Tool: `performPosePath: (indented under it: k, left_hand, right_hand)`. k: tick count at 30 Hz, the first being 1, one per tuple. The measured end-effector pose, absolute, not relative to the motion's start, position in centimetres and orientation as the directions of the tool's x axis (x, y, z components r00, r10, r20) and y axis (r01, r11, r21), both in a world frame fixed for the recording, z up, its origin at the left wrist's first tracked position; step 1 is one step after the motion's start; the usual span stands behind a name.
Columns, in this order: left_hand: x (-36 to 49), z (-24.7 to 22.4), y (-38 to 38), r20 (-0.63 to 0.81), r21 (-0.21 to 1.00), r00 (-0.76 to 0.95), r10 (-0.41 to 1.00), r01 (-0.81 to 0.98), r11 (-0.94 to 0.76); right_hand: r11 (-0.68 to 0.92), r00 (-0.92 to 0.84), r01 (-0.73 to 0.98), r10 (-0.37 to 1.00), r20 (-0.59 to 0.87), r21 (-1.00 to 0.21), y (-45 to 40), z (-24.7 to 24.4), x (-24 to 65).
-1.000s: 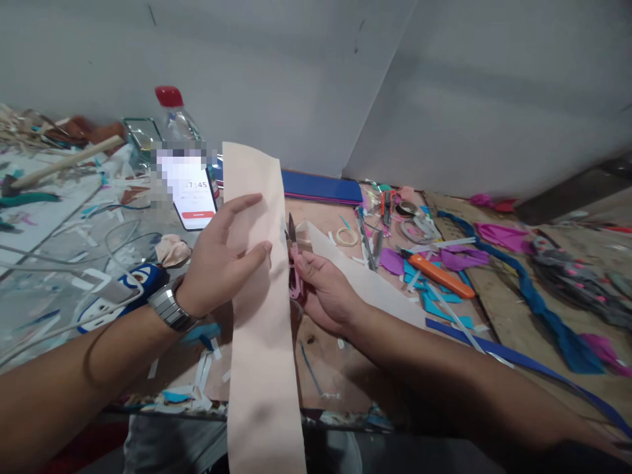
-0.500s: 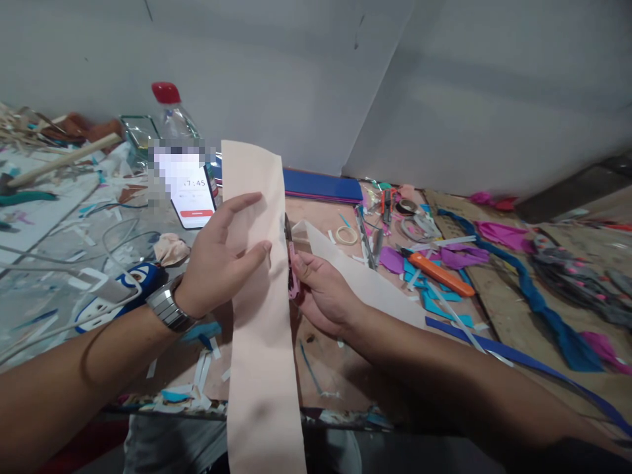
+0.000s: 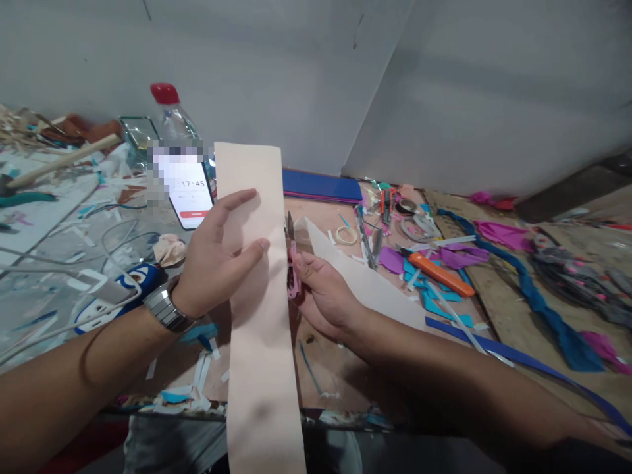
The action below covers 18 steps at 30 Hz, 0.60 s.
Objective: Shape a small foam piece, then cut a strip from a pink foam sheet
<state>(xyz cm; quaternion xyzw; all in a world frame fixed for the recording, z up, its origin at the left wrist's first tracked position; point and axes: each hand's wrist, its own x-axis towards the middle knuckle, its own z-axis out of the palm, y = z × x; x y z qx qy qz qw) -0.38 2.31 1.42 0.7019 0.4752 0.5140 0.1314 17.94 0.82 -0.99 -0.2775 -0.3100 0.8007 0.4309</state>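
Note:
A long, pale peach strip of paper (image 3: 261,368) runs upright in front of me, its lower end hanging past the table edge. My left hand (image 3: 217,263) grips it from the left, thumb and index finger on the near face; the other fingers are hidden. Small pink-handled scissors (image 3: 293,276) are in my right hand (image 3: 328,289), fingers closed around the handles. Their dark blades point up along the strip's right edge, partly apart. Behind the right hand, another pale sheet (image 3: 360,276) lies on the table.
A lit phone (image 3: 190,191) leans by a red-capped bottle (image 3: 172,118). At left are cables and a blue-and-white power strip (image 3: 106,306). An orange utility knife (image 3: 441,274), a tape roll (image 3: 346,235) and coloured scraps lie at right. A blue flat bar (image 3: 320,185) rests by the wall.
The strip's top has shifted left and turned flatter toward me, with my left hand moving slightly left. The scissor blades now show clear of the strip's edge.

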Motion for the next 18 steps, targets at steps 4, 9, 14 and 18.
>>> performPosePath:
  k: [4,9,14,18]
  left_hand:
    - [-0.40,1.44,2.35,0.613,0.666,0.009,0.790,0.532,-0.522]
    - [-0.34,1.38,2.33,0.609,0.673,0.001,0.793,0.529,-0.517]
    - [-0.31,1.31,2.32,0.609,0.679,-0.005,0.793,0.519,-0.519]
    - [-0.27,1.29,2.29,0.610,0.678,-0.007,0.793,0.523,-0.517]
  right_hand:
    - [-0.433,-0.473,-0.526,0.864,-0.171,-0.732,0.73,-0.92,17.93]
    - [-0.440,-0.466,-0.515,0.864,-0.191,-0.735,0.71,-0.90,17.88]
    - [-0.434,-0.463,-0.521,0.867,-0.183,-0.736,0.65,-0.85,17.84]
    - [-0.419,-0.452,-0.502,0.873,-0.184,-0.757,0.57,-0.82,17.80]
